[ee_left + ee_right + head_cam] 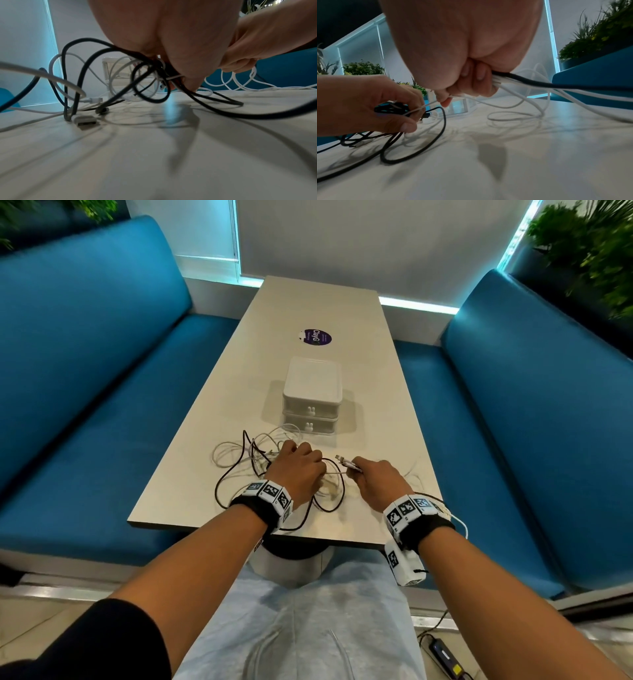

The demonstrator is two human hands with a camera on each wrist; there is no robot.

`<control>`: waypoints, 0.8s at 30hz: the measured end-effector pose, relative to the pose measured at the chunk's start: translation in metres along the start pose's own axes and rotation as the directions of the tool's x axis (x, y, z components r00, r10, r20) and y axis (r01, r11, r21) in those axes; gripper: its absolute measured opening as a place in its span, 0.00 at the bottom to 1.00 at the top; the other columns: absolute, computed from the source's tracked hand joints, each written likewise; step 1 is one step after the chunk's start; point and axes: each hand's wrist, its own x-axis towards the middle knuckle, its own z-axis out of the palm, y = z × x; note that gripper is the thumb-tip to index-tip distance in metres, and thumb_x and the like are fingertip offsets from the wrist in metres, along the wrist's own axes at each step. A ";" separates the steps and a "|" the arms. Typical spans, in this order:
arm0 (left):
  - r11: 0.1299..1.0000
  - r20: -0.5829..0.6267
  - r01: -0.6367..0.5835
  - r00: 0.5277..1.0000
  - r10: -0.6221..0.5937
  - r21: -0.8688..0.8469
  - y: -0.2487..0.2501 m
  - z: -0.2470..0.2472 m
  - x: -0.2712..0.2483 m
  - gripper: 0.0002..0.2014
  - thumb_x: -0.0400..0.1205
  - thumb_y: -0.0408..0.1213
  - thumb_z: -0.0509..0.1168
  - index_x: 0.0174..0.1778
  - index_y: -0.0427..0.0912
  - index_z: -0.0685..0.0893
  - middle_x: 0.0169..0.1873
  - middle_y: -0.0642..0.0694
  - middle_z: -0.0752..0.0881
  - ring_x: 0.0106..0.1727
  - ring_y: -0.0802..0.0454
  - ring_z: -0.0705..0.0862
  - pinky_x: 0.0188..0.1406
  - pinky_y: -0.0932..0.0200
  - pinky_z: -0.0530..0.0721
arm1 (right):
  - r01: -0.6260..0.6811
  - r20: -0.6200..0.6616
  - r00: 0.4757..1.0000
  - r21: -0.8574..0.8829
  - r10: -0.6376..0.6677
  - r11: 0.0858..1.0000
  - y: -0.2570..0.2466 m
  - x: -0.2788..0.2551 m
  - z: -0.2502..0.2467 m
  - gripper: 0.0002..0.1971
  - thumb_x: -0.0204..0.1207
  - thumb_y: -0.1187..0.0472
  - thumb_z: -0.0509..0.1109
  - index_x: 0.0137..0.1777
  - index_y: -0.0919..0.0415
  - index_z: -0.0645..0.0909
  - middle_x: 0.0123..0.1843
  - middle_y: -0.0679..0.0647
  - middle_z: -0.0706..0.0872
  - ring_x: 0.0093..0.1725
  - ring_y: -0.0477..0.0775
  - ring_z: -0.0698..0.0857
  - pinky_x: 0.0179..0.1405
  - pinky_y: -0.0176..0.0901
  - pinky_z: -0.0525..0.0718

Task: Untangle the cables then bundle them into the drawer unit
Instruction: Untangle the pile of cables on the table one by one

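A tangle of black cables (236,474) (102,70) and white cables (226,451) (68,83) lies on the near half of the table (318,302). My left hand (296,470) (171,40) (368,102) grips a knot of black and white strands in the middle of the tangle. My right hand (373,477) (464,81) (257,40) holds a bunch of white cables (522,86) together with one black cable (556,83), and a connector end (342,460) sticks out past its fingers. The white two-drawer unit (312,395) stands just behind the cables, both drawers shut.
A purple round sticker (318,337) lies on the far half of the table. Blue benches (102,371) (531,405) flank the table. A loose USB plug (85,121) rests on the tabletop. Plants (589,251) stand behind the benches. A power strip (445,659) lies on the floor.
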 end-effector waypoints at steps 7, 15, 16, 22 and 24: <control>0.991 0.016 0.082 0.997 -0.081 -0.104 0.003 0.004 0.001 0.19 0.76 0.44 0.65 0.65 0.54 0.75 0.54 0.54 0.84 0.61 0.47 0.77 0.65 0.45 0.66 | -0.048 0.070 0.996 0.027 0.046 0.998 0.013 -0.009 -0.005 0.11 0.84 0.56 0.60 0.55 0.58 0.83 0.50 0.60 0.87 0.52 0.63 0.83 0.51 0.54 0.82; 0.982 -0.014 0.018 1.000 -0.021 -0.188 -0.005 0.007 -0.004 0.20 0.82 0.47 0.67 0.71 0.56 0.76 0.65 0.52 0.77 0.62 0.45 0.76 0.59 0.47 0.76 | -0.129 0.072 0.989 -0.054 0.133 0.990 0.012 -0.011 -0.008 0.13 0.86 0.51 0.59 0.55 0.56 0.82 0.46 0.57 0.86 0.43 0.59 0.82 0.43 0.50 0.84; 0.983 -0.012 0.008 1.000 -0.010 -0.183 -0.006 0.007 -0.005 0.18 0.83 0.47 0.66 0.70 0.56 0.77 0.66 0.50 0.76 0.63 0.45 0.76 0.58 0.46 0.76 | -0.134 0.064 0.988 -0.061 0.138 0.989 0.012 -0.010 -0.008 0.13 0.86 0.51 0.59 0.55 0.57 0.81 0.45 0.57 0.85 0.42 0.59 0.81 0.42 0.49 0.83; 0.984 -0.049 -0.006 0.999 -0.002 -0.175 -0.007 0.007 -0.008 0.23 0.87 0.40 0.62 0.77 0.57 0.68 0.76 0.47 0.67 0.62 0.42 0.79 0.56 0.43 0.82 | -0.157 0.065 0.985 -0.052 0.161 0.986 0.013 -0.008 -0.010 0.13 0.86 0.51 0.58 0.53 0.58 0.81 0.43 0.58 0.84 0.40 0.60 0.81 0.39 0.49 0.81; 0.978 -0.061 0.016 0.998 -0.029 -0.207 -0.007 0.006 -0.006 0.25 0.83 0.36 0.66 0.75 0.54 0.68 0.81 0.46 0.60 0.61 0.43 0.81 0.55 0.42 0.83 | -0.156 0.089 0.983 -0.059 0.161 0.986 0.013 -0.008 -0.011 0.13 0.86 0.51 0.59 0.53 0.57 0.81 0.42 0.54 0.83 0.40 0.59 0.80 0.39 0.47 0.79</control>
